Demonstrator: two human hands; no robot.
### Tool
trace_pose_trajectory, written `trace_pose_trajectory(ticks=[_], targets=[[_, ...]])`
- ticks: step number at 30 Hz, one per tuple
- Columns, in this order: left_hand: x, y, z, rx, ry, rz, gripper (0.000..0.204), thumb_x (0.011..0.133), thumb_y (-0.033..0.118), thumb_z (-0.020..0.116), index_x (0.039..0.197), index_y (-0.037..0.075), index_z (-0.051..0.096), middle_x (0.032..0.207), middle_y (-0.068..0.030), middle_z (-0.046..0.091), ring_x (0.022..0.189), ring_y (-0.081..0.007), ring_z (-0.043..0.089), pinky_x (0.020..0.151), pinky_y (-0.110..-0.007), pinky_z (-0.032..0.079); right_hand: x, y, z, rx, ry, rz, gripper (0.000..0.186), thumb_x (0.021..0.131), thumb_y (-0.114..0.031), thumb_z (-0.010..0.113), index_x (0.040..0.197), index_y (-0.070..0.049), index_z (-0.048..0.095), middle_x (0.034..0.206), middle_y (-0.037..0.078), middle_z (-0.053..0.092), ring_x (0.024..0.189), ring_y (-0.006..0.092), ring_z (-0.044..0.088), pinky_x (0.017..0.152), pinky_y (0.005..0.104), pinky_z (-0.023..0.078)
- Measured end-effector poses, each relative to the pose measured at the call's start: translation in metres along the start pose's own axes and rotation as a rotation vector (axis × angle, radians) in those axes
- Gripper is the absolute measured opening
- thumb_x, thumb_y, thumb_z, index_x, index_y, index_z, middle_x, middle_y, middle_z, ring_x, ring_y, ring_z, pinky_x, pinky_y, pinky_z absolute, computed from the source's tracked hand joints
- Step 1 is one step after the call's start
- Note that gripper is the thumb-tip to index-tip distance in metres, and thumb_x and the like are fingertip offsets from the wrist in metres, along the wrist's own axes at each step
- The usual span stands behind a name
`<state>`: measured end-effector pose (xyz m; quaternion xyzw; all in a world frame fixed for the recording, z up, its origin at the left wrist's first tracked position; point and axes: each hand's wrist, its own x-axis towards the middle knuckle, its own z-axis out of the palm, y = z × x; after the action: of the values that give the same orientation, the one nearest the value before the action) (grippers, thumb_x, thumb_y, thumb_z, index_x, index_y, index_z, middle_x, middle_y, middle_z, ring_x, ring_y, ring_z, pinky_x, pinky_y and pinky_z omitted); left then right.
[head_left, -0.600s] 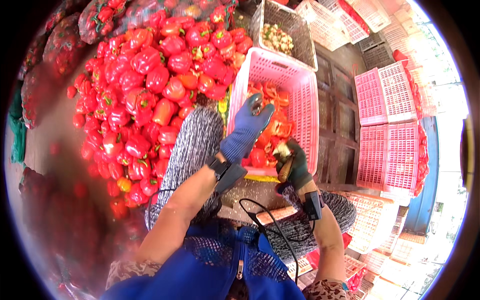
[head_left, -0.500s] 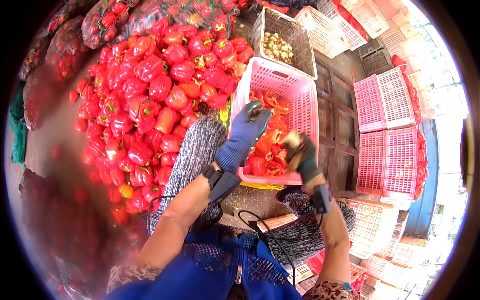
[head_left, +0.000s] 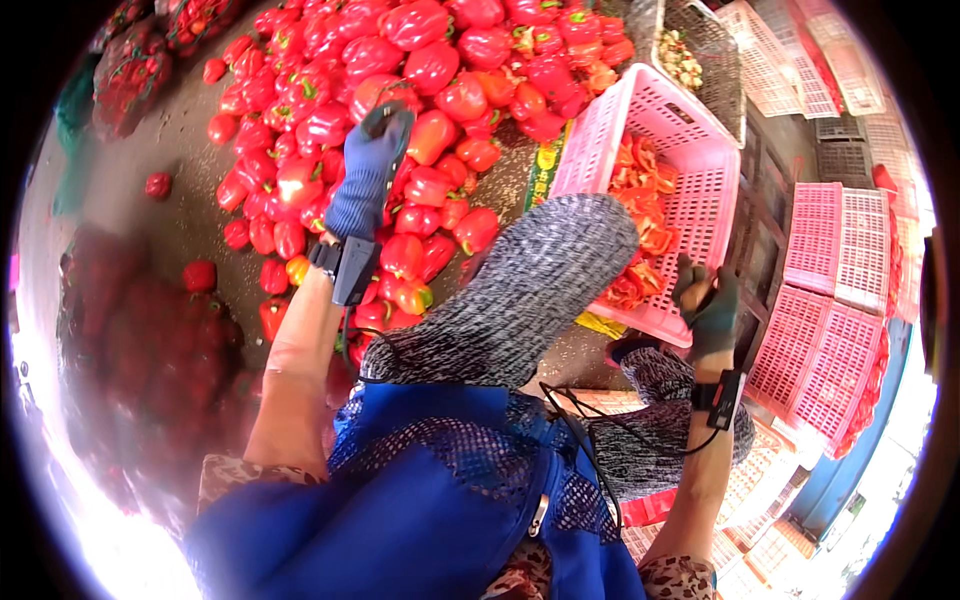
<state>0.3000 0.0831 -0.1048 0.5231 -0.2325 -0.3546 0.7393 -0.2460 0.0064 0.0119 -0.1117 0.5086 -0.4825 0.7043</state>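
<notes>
My left hand (head_left: pixel 378 165), in a blue glove with dark fingers, reaches over the pile of red bell peppers. Its fingers are parted against a red bell pepper (head_left: pixel 385 93); no firm grip shows. My right hand (head_left: pixel 710 305), in a dark glove, is beside the near right corner of the pink crate (head_left: pixel 705 215). Its fingers are curled, and what they hold, if anything, cannot be made out. Cut red pepper pieces (head_left: pixel 645 190) lie inside the crate. My knee in grey knit cloth hides part of the crate's left side.
A grey crate (head_left: pixel 725 75) with pale pepper cores (head_left: pixel 680 60) stands behind the pink one. Stacked pink and white crates (head_left: pixel 815 300) rise at the right. Filled mesh sacks (head_left: pixel 135 80) lie at far left. A thin cable (head_left: pixel 575 430) runs across my lap.
My left hand has moved from above the crate to the pepper pile. My right hand has drawn toward the crate's near right corner; the pale blurred piece at it no longer shows. The view has shifted left.
</notes>
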Motion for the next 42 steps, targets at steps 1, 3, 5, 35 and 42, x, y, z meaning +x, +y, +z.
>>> trace_pose_trajectory(ticks=[1,3,5,35,42], targets=[[-0.007,-0.027,-0.035,0.166,-0.028,0.054,0.024,0.089,0.009,0.069,0.109,-0.003,0.065,0.092,-0.0040,0.068,0.083,-0.0111,0.063,0.074,-0.025,0.052,0.003,0.009,-0.019,-0.003,-0.072,0.141,0.040,0.094,-0.030,0.051,0.120,0.000,0.052,0.112,0.016,0.060,0.097,0.0201,0.058,0.083,0.0327,0.052],[-0.051,-0.038,-0.045,0.544,0.025,-0.053,0.025,0.087,0.012,0.070,0.108,0.000,0.066,0.091,-0.0060,0.069,0.083,-0.0116,0.064,0.076,-0.026,0.052,-0.012,0.014,-0.009,0.022,-0.189,0.245,0.037,0.093,-0.031,0.052,0.121,-0.007,0.053,0.113,0.016,0.061,0.091,0.0202,0.059,0.077,0.0341,0.053],[-0.082,-0.040,-0.043,0.752,-0.219,-0.044,0.028,0.086,0.019,0.069,0.110,0.003,0.067,0.093,-0.0095,0.070,0.084,-0.0203,0.067,0.077,-0.033,0.054,-0.015,0.014,-0.002,0.070,-0.254,0.215,0.036,0.093,-0.031,0.052,0.122,-0.010,0.053,0.113,0.015,0.061,0.087,0.0199,0.060,0.072,0.0341,0.053],[0.017,-0.040,0.086,-0.103,-0.500,-0.748,0.048,0.084,0.014,0.071,0.128,0.007,0.052,0.119,-0.0046,0.062,0.107,-0.0141,0.062,0.090,-0.031,0.054,-0.071,0.048,0.152,-0.625,-0.112,-0.065,0.048,0.099,-0.042,0.047,0.132,-0.007,0.051,0.068,0.002,0.054,0.047,0.0091,0.044,0.043,0.0238,0.036],[-0.023,0.116,0.187,-0.329,-0.769,-0.359,0.038,0.090,0.019,0.067,0.125,0.008,0.055,0.121,-0.0039,0.061,0.112,-0.0176,0.061,0.098,-0.038,0.050,-0.119,0.031,0.185,-0.710,-0.341,-0.294,0.052,0.100,-0.024,0.041,0.148,-0.006,0.034,0.077,0.004,0.053,0.054,0.0074,0.046,0.051,0.0218,0.040]])
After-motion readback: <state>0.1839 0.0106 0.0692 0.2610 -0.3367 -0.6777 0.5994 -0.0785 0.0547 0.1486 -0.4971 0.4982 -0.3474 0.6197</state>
